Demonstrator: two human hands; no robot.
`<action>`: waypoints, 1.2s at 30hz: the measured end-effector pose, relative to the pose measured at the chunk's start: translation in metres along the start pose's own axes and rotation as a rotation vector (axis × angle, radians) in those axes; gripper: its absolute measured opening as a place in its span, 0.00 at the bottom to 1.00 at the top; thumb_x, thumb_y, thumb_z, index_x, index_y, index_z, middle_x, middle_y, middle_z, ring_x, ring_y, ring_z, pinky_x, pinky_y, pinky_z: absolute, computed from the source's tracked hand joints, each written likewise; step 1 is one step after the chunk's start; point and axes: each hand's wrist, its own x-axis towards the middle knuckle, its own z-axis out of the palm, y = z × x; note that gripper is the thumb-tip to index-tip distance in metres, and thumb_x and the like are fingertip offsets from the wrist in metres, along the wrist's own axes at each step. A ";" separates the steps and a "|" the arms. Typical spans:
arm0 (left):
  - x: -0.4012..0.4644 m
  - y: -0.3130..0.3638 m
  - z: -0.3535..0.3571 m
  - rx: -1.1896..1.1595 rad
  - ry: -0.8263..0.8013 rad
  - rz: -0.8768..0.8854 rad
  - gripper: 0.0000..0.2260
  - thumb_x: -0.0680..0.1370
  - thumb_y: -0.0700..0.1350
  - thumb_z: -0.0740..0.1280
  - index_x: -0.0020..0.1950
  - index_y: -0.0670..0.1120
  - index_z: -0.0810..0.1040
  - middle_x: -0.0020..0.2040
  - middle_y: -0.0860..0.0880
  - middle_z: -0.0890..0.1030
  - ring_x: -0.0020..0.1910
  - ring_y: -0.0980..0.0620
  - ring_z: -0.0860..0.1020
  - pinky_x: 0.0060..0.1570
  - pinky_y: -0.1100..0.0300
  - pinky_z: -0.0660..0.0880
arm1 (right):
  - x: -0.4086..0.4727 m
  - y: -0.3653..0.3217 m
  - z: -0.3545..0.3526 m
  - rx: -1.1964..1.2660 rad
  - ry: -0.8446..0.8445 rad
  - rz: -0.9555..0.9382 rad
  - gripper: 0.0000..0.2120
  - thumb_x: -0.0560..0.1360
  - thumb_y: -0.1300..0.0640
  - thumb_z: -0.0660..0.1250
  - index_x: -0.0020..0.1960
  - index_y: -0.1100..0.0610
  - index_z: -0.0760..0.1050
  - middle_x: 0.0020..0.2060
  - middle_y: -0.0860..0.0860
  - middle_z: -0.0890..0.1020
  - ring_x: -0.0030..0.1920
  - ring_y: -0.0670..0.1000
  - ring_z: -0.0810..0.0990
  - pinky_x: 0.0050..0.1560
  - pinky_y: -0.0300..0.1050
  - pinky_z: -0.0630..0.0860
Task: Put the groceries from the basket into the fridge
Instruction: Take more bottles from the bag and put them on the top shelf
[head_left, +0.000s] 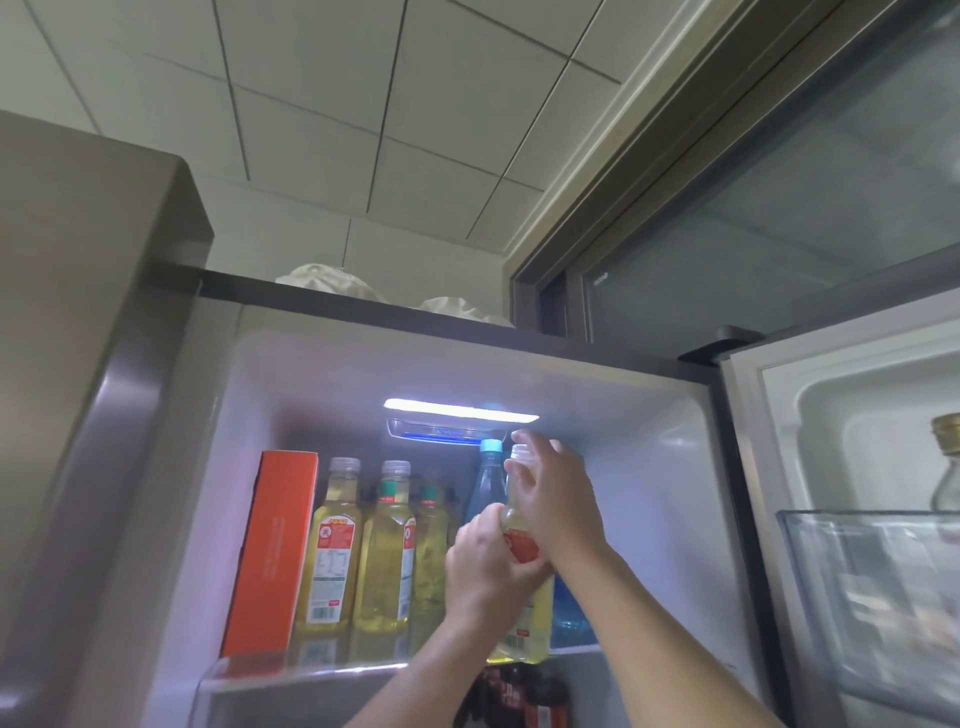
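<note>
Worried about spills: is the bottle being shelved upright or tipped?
Roughly upright: the yellow bottle stands cap-up at the top shelf's edge, gripped by both hands.

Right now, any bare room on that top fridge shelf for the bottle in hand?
Left is crowded: orange box, then three yellow bottles side by side. The right side, between the blue-capped bottle and the fridge wall, looks open. Left hand and right hand hold the yellow bottle there.

We saw an orange box (275, 551), yellow bottles (332, 551) with red-and-white labels, a blue bottle (485, 486), and white tiles (311, 104).
</note>
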 end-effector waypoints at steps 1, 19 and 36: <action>-0.001 -0.001 -0.005 -0.064 0.009 -0.010 0.21 0.63 0.66 0.66 0.44 0.52 0.70 0.43 0.55 0.74 0.42 0.56 0.74 0.43 0.55 0.76 | 0.001 -0.002 0.001 0.045 -0.004 -0.017 0.17 0.80 0.50 0.60 0.68 0.49 0.70 0.60 0.51 0.75 0.60 0.51 0.74 0.53 0.40 0.69; 0.021 -0.083 -0.074 0.084 0.065 -0.357 0.38 0.68 0.62 0.73 0.70 0.45 0.65 0.64 0.47 0.74 0.59 0.47 0.75 0.55 0.52 0.76 | -0.035 0.040 0.047 -0.321 -0.330 -0.127 0.33 0.78 0.40 0.59 0.78 0.48 0.51 0.76 0.48 0.55 0.73 0.49 0.57 0.63 0.47 0.70; -0.011 -0.081 -0.052 0.654 -0.025 -0.189 0.50 0.72 0.46 0.73 0.74 0.62 0.35 0.77 0.41 0.42 0.61 0.46 0.73 0.51 0.54 0.77 | -0.064 0.042 0.082 -0.453 -0.393 -0.279 0.37 0.69 0.41 0.72 0.73 0.45 0.61 0.78 0.46 0.45 0.74 0.63 0.57 0.52 0.53 0.78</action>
